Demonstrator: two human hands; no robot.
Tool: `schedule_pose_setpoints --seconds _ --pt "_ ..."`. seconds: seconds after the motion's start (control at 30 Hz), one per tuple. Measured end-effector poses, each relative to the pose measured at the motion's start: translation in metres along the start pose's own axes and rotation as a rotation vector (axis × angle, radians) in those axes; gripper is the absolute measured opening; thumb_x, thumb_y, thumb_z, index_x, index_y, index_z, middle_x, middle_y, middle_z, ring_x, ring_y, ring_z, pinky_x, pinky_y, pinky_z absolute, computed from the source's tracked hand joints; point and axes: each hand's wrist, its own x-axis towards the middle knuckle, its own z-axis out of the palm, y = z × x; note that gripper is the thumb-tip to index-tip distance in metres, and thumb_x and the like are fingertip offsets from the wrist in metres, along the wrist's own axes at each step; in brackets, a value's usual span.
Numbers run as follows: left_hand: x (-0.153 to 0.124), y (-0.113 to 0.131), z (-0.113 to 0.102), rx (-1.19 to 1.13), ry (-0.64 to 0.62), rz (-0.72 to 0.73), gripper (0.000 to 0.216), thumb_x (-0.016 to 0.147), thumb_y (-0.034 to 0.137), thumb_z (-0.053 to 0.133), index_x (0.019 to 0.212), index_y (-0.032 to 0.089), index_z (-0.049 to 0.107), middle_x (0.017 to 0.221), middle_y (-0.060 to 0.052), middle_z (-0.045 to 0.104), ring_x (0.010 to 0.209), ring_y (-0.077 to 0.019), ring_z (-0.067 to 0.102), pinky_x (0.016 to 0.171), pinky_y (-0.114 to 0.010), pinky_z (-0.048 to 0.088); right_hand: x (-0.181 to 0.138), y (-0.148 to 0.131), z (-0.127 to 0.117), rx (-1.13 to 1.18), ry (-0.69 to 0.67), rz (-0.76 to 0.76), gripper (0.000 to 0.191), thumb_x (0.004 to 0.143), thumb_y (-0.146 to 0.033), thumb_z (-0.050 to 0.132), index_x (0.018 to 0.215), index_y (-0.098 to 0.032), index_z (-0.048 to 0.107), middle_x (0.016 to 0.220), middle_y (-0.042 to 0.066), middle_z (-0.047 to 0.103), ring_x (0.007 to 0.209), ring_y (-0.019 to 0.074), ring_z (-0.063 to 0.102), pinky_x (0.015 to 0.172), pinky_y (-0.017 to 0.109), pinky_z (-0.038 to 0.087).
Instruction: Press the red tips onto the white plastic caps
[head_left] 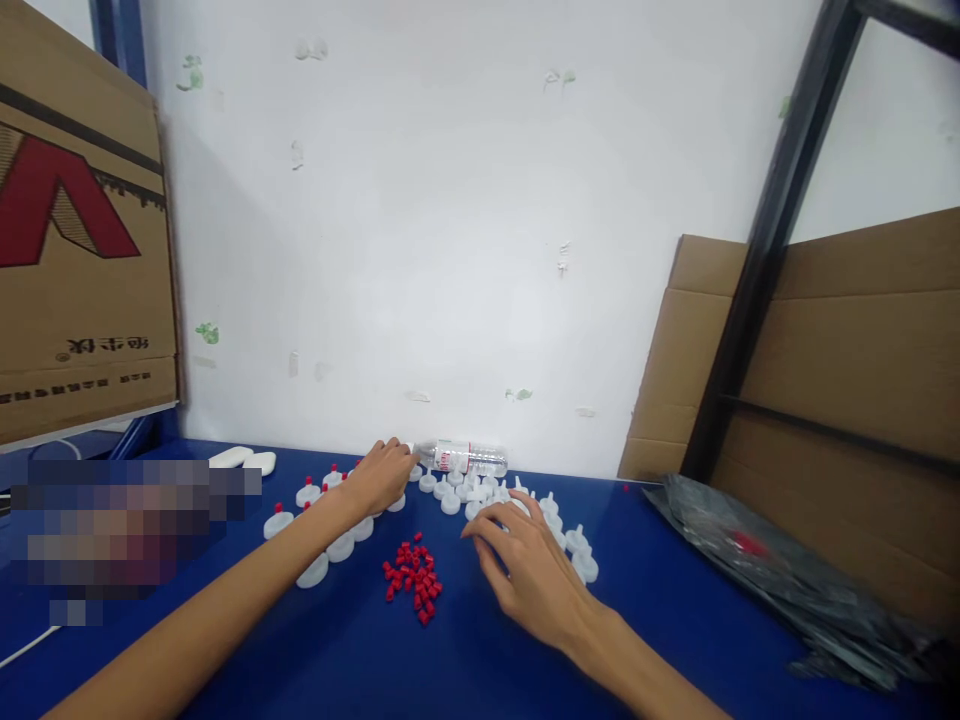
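My left hand (386, 478) reaches to the far end of rows of white nozzle caps with red tips (307, 494). Its fingers curl downward, and whatever they hold is hidden behind the hand. My right hand (517, 560) hovers at the near side of a cluster of white nozzle caps (450, 502) without red tips. Its fingers are apart and loosely bent, with nothing visible between them. A loose pile of small red tip covers (412, 575) lies on the blue table between my two forearms.
A clear plastic bottle (465, 458) lies on its side against the white wall. Grey plastic bags (780, 580) lie at the right, beside cardboard (870, 420). A large cardboard box (82, 300) stands at the left. Two white objects (259, 463) rest near the back left.
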Motion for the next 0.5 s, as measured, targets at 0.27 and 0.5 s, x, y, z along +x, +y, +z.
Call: schedule_pose_setpoints --seconds 0.27,0.5 --pt "0.048 -0.007 0.0 -0.002 -0.065 0.02 0.02 0.08 0.003 0.055 0.084 0.015 0.07 0.09 -0.015 0.072 0.092 -0.0283 0.065 0.081 -0.038 0.044 0.001 -0.002 0.0 0.0 0.001 -0.009 0.031 0.093 -0.009 0.047 0.114 -0.028 0.06 0.1 0.001 0.064 0.097 0.016 0.062 0.115 0.049 0.021" --pt "0.035 -0.015 -0.01 -0.102 0.032 -0.007 0.02 0.081 0.005 0.054 0.075 0.018 0.067 0.082 -0.01 0.071 0.088 -0.0258 0.063 0.08 -0.036 0.043 0.001 -0.002 -0.002 -0.027 0.003 0.013 0.039 0.094 -0.011 0.046 0.127 -0.029 0.055 0.107 0.003 0.064 0.101 0.018 0.061 0.114 0.05 0.025"
